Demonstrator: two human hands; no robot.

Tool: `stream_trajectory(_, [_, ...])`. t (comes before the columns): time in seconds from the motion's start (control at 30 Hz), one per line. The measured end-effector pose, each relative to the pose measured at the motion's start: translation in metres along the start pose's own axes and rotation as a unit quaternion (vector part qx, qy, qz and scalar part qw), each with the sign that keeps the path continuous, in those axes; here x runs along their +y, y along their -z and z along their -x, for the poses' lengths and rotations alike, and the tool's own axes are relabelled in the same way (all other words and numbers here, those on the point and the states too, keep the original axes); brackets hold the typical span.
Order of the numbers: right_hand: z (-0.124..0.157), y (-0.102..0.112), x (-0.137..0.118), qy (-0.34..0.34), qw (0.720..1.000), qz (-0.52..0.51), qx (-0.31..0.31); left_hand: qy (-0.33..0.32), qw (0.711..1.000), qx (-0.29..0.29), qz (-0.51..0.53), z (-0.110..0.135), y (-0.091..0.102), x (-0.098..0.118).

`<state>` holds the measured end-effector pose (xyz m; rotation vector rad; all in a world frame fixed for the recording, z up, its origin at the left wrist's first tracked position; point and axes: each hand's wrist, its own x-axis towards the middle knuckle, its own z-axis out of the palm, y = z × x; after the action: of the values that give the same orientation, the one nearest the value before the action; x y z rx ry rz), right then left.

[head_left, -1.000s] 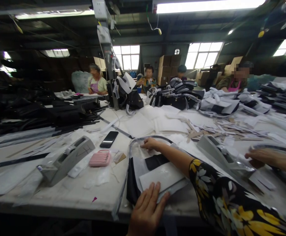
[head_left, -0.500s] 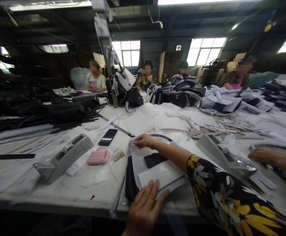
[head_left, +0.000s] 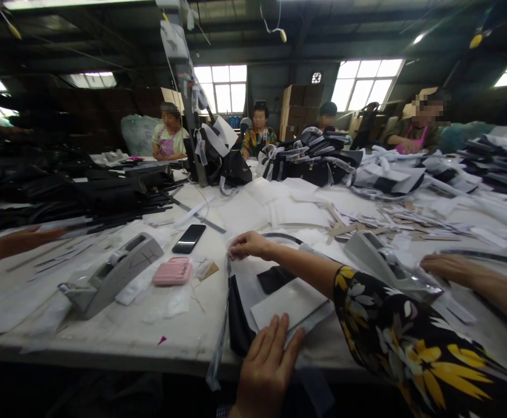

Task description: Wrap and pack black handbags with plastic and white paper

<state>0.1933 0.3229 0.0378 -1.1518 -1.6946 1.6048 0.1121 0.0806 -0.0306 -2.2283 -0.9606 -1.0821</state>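
A black bag wrapped in white tissue lies on the table in front of me. My left hand rests on its near edge, fingers stretched flat over a white sheet. Reaching across from the right, my right hand pinches the upper end of a plastic-wrapped strap at the bag's far left corner. That strap runs down the bag's left side and hangs over the table edge. A small black piece shows beside the sheet.
Grey tape dispensers stand left and right, with a phone and a pink case nearby. Other people's hands reach in at the left and right. Black bags and paper sheets lie beyond.
My right hand has drawn slightly left, and the strap now stands apart from the bag's side. Another person's hand has come in at the left edge.
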Motion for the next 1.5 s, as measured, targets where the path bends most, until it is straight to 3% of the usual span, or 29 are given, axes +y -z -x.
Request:
stream_trajectory(0.17, [0.034,0.002,-0.030,0.078,0.997,-0.024,-0.013,0.003,1.000,-0.011,0.003,-0.002,0.002,0.001])
stream_trajectory(0.33, [0.081,0.002,-0.038,0.176,0.983,-0.044,-0.030,0.010,1.000,-0.020,0.011,-0.001,0.003,0.002])
stream_trajectory(0.47, [0.127,-0.005,-0.028,0.212,0.974,0.066,-0.040,0.012,0.999,-0.027,0.024,0.000,0.002,0.000])
stream_trajectory(0.63, [0.177,-0.007,0.005,0.315,0.921,0.227,-0.011,0.008,0.999,-0.032,0.043,0.000,0.003,-0.006])
stream_trajectory(0.7, [0.190,-0.007,0.021,0.315,0.919,0.239,-0.007,0.009,0.997,-0.034,0.063,-0.002,0.005,-0.008])
stream_trajectory(0.8, [0.202,-0.007,0.042,0.325,0.915,0.238,-0.013,0.018,0.996,-0.017,0.081,-0.002,0.007,-0.009])
stream_trajectory(1.03, [0.213,-0.010,0.064,0.427,0.874,0.232,0.025,0.065,0.994,-0.004,0.086,0.009,0.004,-0.009])
stream_trajectory(1.23, [0.218,-0.012,0.075,0.492,0.806,0.324,0.056,0.117,0.988,0.022,0.099,0.014,0.003,-0.008])
stream_trajectory(1.4, [0.235,-0.016,0.078,0.496,0.764,0.410,0.043,0.070,0.993,-0.001,0.099,0.011,0.005,-0.010])
stream_trajectory(1.5, [0.253,-0.018,0.067,0.499,0.763,0.412,0.013,0.040,0.993,-0.022,0.111,0.012,0.004,-0.011])
